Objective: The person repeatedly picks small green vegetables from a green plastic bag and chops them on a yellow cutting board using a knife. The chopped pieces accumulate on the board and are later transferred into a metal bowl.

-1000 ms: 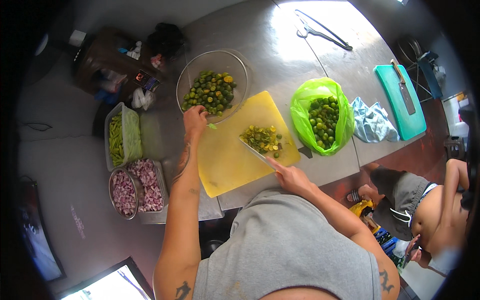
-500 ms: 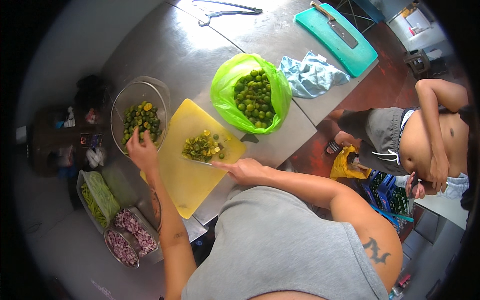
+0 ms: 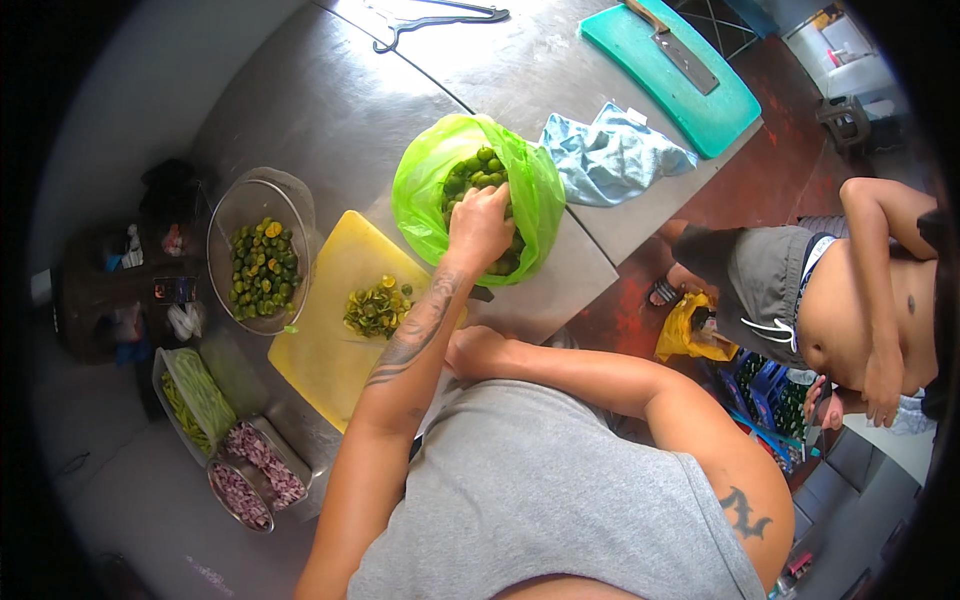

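Note:
My left hand [image 3: 482,225] reaches into a bright green plastic bag [image 3: 415,190] of whole calamansi [image 3: 485,160]. Its fingers curl closed among the fruit, and their tips are hidden. My right hand [image 3: 478,352] is a closed fist at the near right edge of the yellow cutting board [image 3: 315,350]. The knife seen in that fist a moment earlier is now hidden, with my left forearm crossing in front. A pile of cut calamansi pieces [image 3: 375,308] lies on the board. At the left, a strainer bowl [image 3: 212,245] holds more calamansi, some showing orange flesh.
Beyond the bag are a blue cloth [image 3: 610,160], a teal cutting board [image 3: 735,120] with a cleaver [image 3: 685,60] and a black hanger [image 3: 440,20]. Tubs of chopped red onion [image 3: 265,460] and green chilies [image 3: 185,400] stand lower left. Another person [image 3: 850,300] is at the right.
My left hand has moved from the strainer bowl across the yellow board into the green bag. My right hand has drawn back slightly toward me, and the knife blade has gone out of sight.

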Available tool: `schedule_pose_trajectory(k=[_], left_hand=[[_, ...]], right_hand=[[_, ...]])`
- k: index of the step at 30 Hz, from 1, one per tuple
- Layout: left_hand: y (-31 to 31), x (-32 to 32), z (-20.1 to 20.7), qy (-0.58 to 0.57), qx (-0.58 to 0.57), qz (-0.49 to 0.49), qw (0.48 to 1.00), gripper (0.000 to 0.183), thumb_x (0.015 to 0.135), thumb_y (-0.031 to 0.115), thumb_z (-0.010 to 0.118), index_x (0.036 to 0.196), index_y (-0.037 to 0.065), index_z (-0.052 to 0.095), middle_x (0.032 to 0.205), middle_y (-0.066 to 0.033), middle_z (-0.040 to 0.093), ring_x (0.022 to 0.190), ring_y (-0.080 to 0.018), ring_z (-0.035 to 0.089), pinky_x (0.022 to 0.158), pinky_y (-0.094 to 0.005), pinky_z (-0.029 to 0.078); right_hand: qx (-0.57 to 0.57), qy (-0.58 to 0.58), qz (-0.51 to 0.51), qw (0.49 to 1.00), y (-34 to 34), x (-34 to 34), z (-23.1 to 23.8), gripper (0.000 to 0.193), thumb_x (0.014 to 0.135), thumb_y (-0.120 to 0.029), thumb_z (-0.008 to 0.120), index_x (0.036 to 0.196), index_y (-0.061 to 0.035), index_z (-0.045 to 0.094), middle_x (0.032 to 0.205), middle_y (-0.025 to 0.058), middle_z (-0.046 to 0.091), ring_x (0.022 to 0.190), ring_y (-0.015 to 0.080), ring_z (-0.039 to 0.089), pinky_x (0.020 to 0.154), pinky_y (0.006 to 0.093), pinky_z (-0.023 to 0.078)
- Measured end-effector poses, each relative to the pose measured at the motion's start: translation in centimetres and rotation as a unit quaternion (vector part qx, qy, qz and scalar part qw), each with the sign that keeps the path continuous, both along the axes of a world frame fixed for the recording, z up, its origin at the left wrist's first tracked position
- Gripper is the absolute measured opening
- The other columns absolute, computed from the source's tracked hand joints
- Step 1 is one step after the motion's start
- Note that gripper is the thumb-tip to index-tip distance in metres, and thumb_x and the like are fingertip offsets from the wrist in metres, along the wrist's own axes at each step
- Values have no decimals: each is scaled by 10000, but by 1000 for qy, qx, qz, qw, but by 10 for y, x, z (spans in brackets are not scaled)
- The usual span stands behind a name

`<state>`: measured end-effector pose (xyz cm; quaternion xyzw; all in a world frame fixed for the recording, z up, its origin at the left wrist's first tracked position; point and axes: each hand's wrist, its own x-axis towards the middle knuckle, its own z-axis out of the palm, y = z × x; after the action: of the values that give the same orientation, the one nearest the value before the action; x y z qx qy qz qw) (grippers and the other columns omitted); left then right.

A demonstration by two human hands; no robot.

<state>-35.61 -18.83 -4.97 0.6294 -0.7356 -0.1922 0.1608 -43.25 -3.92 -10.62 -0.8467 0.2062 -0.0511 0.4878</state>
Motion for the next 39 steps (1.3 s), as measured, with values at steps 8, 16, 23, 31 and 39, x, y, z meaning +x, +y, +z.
schedule_pose_trajectory(k=[8,16,23,31,39], left_hand=[[87,65,19,325,-150,176,917,303,897,6,807,1169,36,677,1091,-109,693,972,-202,721,712,-320,629],[306,136,-25,162,-177,451,860,200,925,18,799,1097,5,697,1053,-115,695,885,-208,721,768,-324,617],[336,150,-56,150,-166,428,876,211,896,21,811,1079,-17,713,990,-139,715,835,-246,741,753,-346,609],[334,153,-56,224,-199,429,852,195,881,-3,809,1055,-30,727,1004,-143,725,815,-245,747,745,-335,609],[335,153,-60,212,-221,416,856,205,870,-17,807,1060,-29,731,1034,-144,730,830,-250,749,757,-338,614]], right_hand=[[19,120,71,990,-13,3,28,595,1035,-242,553,1616,-313,445,828,251,727,764,458,723,742,597,562],[-3,70,31,997,-3,16,45,706,1015,-129,607,1672,-224,365,899,281,737,831,502,720,771,586,567],[-53,49,87,994,12,21,63,727,993,-115,598,1672,-233,366,878,266,738,790,489,718,752,578,578],[-74,79,103,989,20,24,76,738,970,-111,600,1662,-258,390,855,232,746,746,467,716,718,582,576],[-68,83,97,990,32,67,48,698,1006,-126,585,1663,-269,399,918,279,738,779,509,702,752,594,570]])
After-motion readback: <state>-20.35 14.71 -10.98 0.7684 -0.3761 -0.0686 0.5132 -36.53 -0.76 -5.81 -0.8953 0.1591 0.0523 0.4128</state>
